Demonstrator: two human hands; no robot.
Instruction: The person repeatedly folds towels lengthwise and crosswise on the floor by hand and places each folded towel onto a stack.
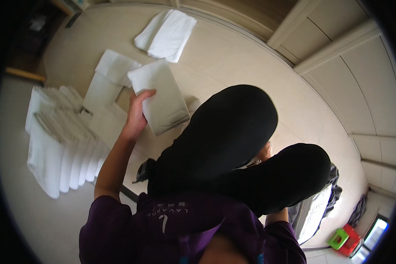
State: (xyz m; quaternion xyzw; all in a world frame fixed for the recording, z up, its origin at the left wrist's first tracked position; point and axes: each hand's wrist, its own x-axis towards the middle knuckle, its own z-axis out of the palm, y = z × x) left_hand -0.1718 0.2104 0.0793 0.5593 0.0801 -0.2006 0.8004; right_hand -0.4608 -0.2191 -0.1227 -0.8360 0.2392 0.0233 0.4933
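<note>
My left hand (138, 112) grips a folded white towel (160, 99) by its left side, thumb on top, and holds it up beside my raised knee. Below and behind it on the floor lies another white towel (103, 88), partly spread with its far end folded over. Farther off, a folded white towel (169, 35) rests alone on the tiles. My right forearm (278, 215) goes down behind my bent leg, which hides the right hand. A patch of skin between my knees is too covered to tell hand from foot.
A row of folded white towels (59, 147) stands packed at the left. Pale cabinets (339, 83) line the far right. A grey and white bag (314, 211) sits by my right leg; beyond are green (339, 238) and red (351, 241) stools. A black device (145, 170) hangs at my left hip.
</note>
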